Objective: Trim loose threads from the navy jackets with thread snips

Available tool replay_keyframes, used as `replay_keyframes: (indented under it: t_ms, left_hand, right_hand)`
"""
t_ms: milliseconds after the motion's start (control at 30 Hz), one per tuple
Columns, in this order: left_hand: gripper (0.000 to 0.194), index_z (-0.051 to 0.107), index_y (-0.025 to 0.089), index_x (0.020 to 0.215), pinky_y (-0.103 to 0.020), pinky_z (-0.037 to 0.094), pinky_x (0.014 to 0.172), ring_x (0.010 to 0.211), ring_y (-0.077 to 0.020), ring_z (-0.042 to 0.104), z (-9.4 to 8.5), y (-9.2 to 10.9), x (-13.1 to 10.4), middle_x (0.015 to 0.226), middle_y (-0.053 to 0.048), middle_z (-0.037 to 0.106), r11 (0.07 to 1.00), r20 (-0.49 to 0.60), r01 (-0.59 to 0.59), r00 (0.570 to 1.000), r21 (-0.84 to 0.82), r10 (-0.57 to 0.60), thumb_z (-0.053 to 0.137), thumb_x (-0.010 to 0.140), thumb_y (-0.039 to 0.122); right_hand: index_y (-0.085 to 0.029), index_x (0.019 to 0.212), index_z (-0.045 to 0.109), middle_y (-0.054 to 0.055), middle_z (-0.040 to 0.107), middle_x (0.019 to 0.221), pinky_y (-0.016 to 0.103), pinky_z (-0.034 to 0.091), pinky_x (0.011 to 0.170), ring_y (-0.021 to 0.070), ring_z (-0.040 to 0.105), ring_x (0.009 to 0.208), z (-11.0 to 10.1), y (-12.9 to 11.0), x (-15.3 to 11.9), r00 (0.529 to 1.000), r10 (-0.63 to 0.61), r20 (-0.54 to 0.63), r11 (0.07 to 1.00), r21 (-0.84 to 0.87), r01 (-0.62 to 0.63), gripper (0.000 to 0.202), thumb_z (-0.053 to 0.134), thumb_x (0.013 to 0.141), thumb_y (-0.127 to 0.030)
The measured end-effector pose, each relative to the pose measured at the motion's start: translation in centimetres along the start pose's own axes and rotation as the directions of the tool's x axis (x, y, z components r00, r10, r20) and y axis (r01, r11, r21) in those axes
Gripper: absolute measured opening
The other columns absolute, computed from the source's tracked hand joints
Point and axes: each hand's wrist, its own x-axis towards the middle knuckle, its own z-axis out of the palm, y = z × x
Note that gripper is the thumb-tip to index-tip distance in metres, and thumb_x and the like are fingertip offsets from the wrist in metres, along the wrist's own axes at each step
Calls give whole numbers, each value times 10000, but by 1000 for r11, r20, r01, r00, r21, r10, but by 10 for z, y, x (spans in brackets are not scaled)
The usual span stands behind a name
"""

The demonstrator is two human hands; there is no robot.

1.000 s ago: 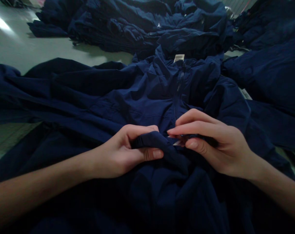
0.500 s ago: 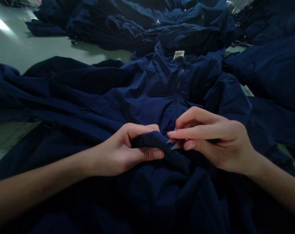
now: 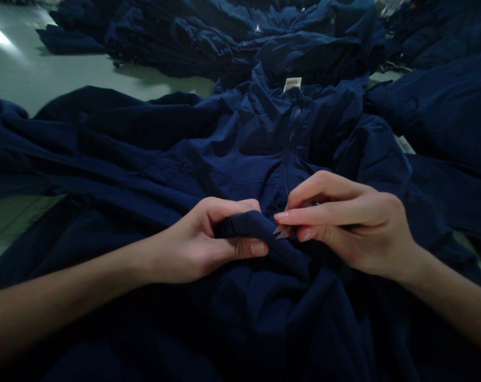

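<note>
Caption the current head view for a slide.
Left hand pinches a fold of a navy zip-front garment while the right hand holds a small two-pointed tool beside it.

Dim and cool overall, glaring white off the pale tabletop (image 3: 73, 74) at ten o'clock. Softly shadowed below the garment pile (image 3: 240, 40) near eleven; sunk almost to black in the navy cloth (image 3: 240, 345) at six. Clearer and lighter centrally on the left hand (image 3: 200, 241) and right hand (image 3: 353, 225). Smeary around twelve and two, stretched along the forearms (image 3: 65, 286) toward eight and four.
</note>
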Motion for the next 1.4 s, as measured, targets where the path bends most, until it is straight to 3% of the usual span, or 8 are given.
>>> replay_keyframes:
  t_ms: [167,300,433,533,633,800,1067,1400]
  left_hand:
    - [172,683,146,754,-171,422,636,681,-82,481,0,-1,-1,740,41,536,1000,1,13,1000,-4,-13,781,895,143]
    - [220,649,141,731,-170,407,606,664,-77,472,-2,-1,-1,733,45,528,999,1,22,1000,34,-22,833,852,155]
    - [184,662,145,773,-170,424,602,647,-75,478,-2,-3,0,728,49,543,998,17,17,1000,58,-18,804,885,180]
    - [113,714,150,897,-220,509,709,772,-131,599,-2,-4,-1,846,8,658,996,21,47,999,76,-48,806,885,214]
    - [151,742,143,963,-259,538,752,863,-176,652,1,-3,-3,906,-22,701,991,-5,92,996,95,-92,797,898,268]
    - [137,730,140,812,-184,503,636,644,-83,574,10,5,-6,742,47,663,983,-69,181,981,-44,-184,862,817,172]
    - [217,757,123,773,-111,464,589,664,-66,594,11,9,-4,740,53,673,970,-74,234,968,-65,-238,898,679,-14]
    - [191,786,151,796,-109,481,573,671,-78,603,6,2,-1,748,45,690,963,-24,268,963,-1,-268,912,697,49]
  right_hand:
    - [-274,1076,860,54,737,973,288,613,712,161,709,847,2,-3,0,994,4,-107,999,-42,-9,171,768,963,-186]
    - [-306,1191,818,56,708,1114,312,588,752,161,683,887,3,-9,-4,961,134,-242,991,6,-137,212,675,1040,-267]
    - [-265,1294,734,70,646,1230,271,579,751,169,670,1006,5,-15,-6,961,263,-89,960,128,-251,284,637,1062,-397]
    - [-211,1265,688,57,638,1161,218,562,723,144,652,975,8,-17,-5,974,227,7,967,120,-226,307,750,987,-325]
    - [-179,1241,658,57,641,1132,216,563,769,140,642,982,10,-17,-5,987,156,46,985,64,-159,288,736,975,-260]
    - [-164,1268,606,77,651,1107,236,562,825,143,635,999,5,-16,-6,984,170,49,985,-9,-170,221,508,1090,-254]
    - [-148,1143,709,73,694,1084,209,590,809,118,696,946,1,-8,-3,988,44,145,997,-71,-33,173,715,970,-135]
    - [-164,1120,794,65,736,1046,149,599,774,95,721,913,3,-11,0,991,19,133,993,-118,-3,169,725,974,-118]
